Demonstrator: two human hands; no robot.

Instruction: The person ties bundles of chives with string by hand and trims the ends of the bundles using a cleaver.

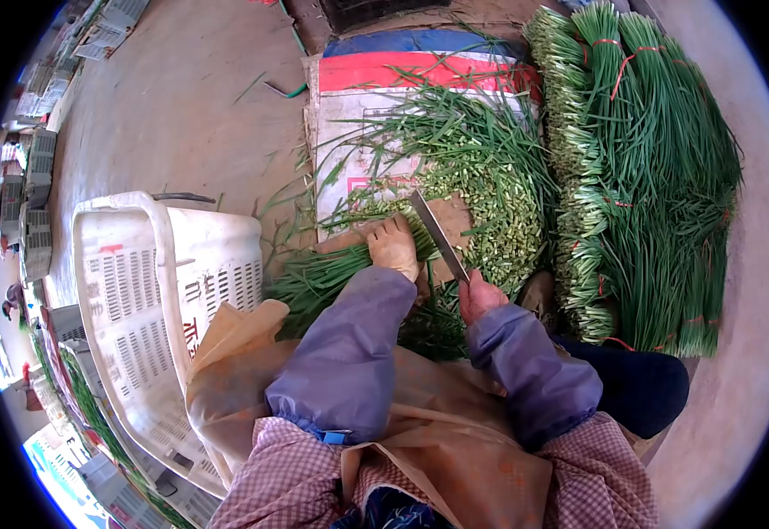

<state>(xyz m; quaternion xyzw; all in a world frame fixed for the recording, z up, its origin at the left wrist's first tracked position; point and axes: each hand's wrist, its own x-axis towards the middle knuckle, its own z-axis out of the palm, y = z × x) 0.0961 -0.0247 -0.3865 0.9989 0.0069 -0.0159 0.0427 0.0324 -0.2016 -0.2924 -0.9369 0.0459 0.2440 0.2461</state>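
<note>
My left hand (391,245), which looks gloved, is pressed down with its fingers closed over a bunch of long green chives (323,280). Beneath it lies a brown wooden board (451,214). In my right hand (481,298) is the handle of a knife (437,234). Its long blade points away from me and to the left, just right of the bunch's pale ends. Beside the blade spreads a heap of short cut stalk ends (499,207), mixed with loose green leaves (455,110).
On the right stands a large stack of chive bundles (640,176) tied with red bands. A white perforated plastic crate (168,273) is close on my left. A printed red, white and blue sheet (340,110) lies under the cuttings. More crates (39,212) line the far left.
</note>
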